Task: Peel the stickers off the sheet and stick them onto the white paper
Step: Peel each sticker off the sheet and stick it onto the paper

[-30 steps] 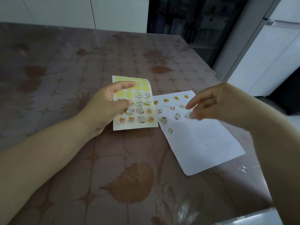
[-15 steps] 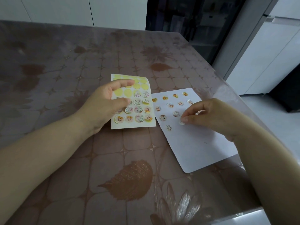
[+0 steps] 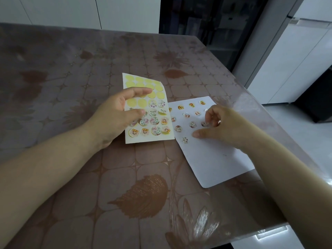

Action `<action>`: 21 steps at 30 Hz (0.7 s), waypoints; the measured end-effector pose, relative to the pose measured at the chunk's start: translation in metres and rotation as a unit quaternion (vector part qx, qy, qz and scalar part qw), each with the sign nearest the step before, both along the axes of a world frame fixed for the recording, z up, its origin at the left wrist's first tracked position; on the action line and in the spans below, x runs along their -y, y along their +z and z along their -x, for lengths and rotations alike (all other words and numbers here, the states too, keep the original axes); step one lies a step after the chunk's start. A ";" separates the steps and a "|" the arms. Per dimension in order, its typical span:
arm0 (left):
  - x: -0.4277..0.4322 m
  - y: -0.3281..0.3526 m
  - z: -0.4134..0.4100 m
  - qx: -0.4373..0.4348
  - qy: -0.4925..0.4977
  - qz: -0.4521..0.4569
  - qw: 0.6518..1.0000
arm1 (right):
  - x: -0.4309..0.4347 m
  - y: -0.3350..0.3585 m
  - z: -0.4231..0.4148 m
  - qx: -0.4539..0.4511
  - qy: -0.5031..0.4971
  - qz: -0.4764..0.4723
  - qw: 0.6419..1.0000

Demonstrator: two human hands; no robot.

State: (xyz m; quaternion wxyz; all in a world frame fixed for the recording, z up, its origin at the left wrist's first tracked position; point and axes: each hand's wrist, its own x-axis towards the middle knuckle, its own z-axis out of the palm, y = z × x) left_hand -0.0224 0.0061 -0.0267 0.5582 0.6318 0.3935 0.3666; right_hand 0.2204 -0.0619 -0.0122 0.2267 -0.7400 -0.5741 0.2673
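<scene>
Two bare forearms come in from the near edge over a table (image 3: 75, 209) covered in a brown cloth with leaf and flower patterns. The white paper (image 3: 217, 164) lies flat on the right side of the table, turned at an angle, and its near half is bare. The right hand (image 3: 221, 127) is over the paper's far half. Its thumb is stretched well away from the fingers, with the tip on bare paper close to a lone sticker (image 3: 185, 140). The fingers (image 3: 210, 115) are bent downward, and their tips are at the rightmost sticker (image 3: 204, 124) of a row of three. That area is blurred, so I cannot tell whether the fingertips press the sticker, hold it, or hang just above it. Beyond that row, more small round stickers sit on the paper in two further rows. The left hand (image 3: 115, 119) holds the sticker sheet (image 3: 150, 138) at its left side, with the thumb and forefinger spread a little apart across the face of the sheet. The other fingers are hidden. The sheet's right edge overlaps the left edge of the paper, and its far right corner curls up. The near rows of the sheet hold picture stickers, and the far rows show only plain yellow circles. Past the table stand white cupboard doors (image 3: 53, 11) and a dark glass-fronted cabinet (image 3: 206, 24).
</scene>
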 end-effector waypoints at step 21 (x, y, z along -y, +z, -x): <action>0.006 0.002 -0.004 0.056 -0.026 0.041 0.997 | 0.043 -0.013 0.028 0.208 0.164 0.044 0.963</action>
